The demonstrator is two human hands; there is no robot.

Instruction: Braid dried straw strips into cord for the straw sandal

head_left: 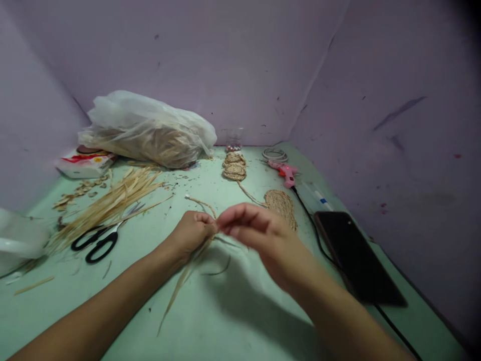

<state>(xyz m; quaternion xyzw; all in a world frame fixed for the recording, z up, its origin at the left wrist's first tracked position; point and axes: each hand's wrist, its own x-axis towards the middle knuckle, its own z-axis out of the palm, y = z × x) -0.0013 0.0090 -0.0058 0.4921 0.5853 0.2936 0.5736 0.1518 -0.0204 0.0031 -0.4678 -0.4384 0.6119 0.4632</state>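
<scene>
My left hand [192, 233] is closed in a pinch around a braided straw cord [203, 202], whose pale tip sticks out beyond the fingers. Loose straw strands [177, 293] trail from under this hand toward the table's front. My right hand [259, 231], a little blurred, meets it at the same spot, its fingertips pressed together on the strands. Just behind the right hand lies a coil of braided straw cord [281, 206], partly covered by that hand. Another wound bundle of braid [234, 170] sits farther back, linked by a length of cord.
Black-handled scissors [101, 245] and a pile of straw strips [112, 203] lie at left. Behind them are a plastic bag of dried fibre [150, 131] and a white box [84, 165]. A pink glue gun [284, 172], its cord and a dark phone [358, 258] lie at right.
</scene>
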